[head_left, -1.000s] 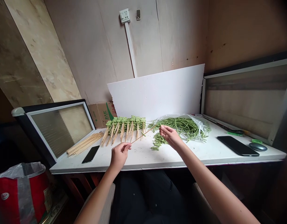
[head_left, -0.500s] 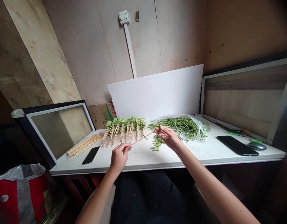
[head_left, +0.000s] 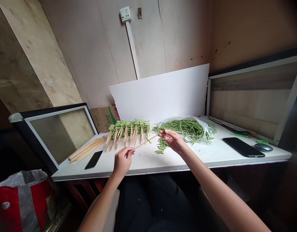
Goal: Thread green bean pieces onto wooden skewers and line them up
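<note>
My left hand (head_left: 122, 160) pinches the lower end of a bamboo skewer (head_left: 141, 144) above the table's front part. The skewer slants up to the right, where the fingers of my right hand (head_left: 172, 140) close round its far end. A short green bean piece (head_left: 148, 140) sits crosswise on the skewer, between the hands. Whether a second piece is pinched at the tip is too small to tell. Just behind and below my right hand lie cut bean pieces (head_left: 160, 147). Beyond the skewer, finished bean skewers (head_left: 131, 127) are stacked, their bare sticks pointing toward me.
Loose bamboo skewers (head_left: 87, 149) lie at the left beside a phone (head_left: 93, 159). Long beans (head_left: 187, 128) fill an open plastic bag at the back right. Another phone (head_left: 243, 147) and a dark oval object (head_left: 264, 147) lie right. A white board (head_left: 160, 93) stands behind.
Both hands keep their hold on the skewer with hardly any movement. The whole view has shifted slightly.
</note>
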A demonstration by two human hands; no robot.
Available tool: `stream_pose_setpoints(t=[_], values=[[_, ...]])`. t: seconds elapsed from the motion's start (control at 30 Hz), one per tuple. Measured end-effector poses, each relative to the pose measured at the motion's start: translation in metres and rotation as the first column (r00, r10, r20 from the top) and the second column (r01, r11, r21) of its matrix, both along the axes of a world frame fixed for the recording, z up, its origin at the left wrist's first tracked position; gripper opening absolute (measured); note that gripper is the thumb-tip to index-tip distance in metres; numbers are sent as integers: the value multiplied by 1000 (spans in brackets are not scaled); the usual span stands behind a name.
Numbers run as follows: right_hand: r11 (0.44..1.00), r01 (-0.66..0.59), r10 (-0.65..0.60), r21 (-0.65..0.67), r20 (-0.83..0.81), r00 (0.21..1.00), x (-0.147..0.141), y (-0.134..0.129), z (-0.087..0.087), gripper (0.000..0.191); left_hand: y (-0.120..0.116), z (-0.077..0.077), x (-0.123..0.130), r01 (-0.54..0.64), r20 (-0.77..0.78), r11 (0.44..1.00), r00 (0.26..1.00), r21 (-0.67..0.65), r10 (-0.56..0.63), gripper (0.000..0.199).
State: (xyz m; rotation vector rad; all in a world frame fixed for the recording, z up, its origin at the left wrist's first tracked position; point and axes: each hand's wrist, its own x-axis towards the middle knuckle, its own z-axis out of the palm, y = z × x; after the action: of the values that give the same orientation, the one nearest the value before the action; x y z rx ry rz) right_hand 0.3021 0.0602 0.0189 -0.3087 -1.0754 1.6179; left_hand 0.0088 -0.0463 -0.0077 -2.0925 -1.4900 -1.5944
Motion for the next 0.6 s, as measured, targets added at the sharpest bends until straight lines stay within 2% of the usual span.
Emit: stream_pose_setpoints(t=[0.37,0.6], values=[[997,74,-76,31,98,992,-1,-3,2,28,-2,1,-6,-39,-20,999,999,-15,39,18],[995,80,-87,65,117,989,-7,-2,-5,28,-2,1,-7,-79,-34,997,996,10,79,18]])
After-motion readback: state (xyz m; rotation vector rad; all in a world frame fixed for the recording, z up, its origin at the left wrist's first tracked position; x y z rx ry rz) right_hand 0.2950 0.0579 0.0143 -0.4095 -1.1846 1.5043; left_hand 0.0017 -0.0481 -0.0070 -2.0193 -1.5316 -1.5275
